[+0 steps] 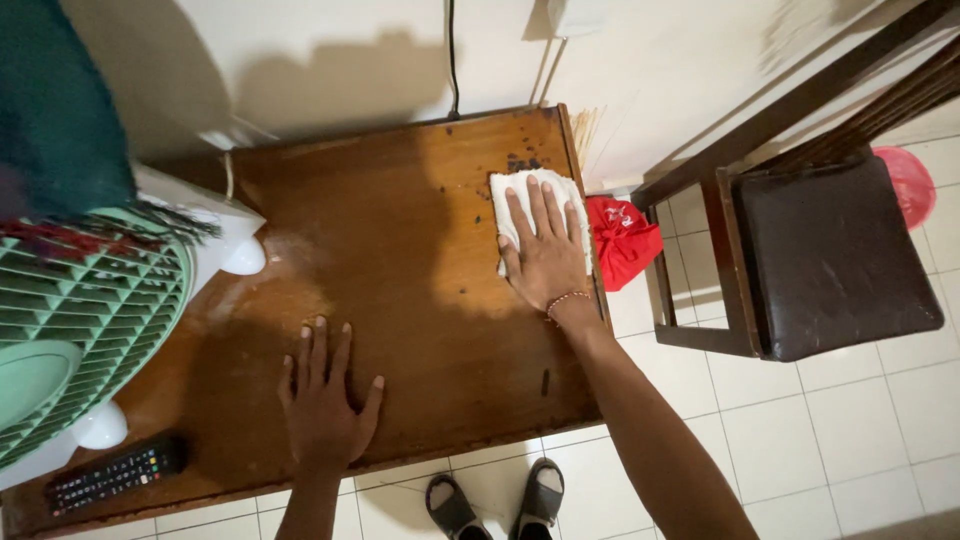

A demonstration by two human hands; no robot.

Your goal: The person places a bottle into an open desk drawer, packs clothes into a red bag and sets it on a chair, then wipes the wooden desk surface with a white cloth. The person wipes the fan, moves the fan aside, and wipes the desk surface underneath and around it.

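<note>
**White cloth pressed flat at the worktop's far right corner**

White cloth (545,205) lies on the brown wooden worktop (400,260), close to its right edge and near the back corner. In the head view, the only one, the right hand (545,255) sits on top of it, palm down and fingers spread. The grip is a flat press rather than a pinch, and nothing is closed around the fabric. Cloth shows beyond the fingertips and on either side of the hand.

Wiping looks like the step in hand. Dark specks (520,162) sit just behind the cloth, and a pale smear marks the wood toward the left, so the next stroke would call for steady downward pressure while sliding, without running off the edge.

The left hand (322,395) rests open and empty on bare wood near the front, well apart from the cloth, probably bracing. A green fan (80,320) and a black remote (115,475) occupy the left end.
</note>
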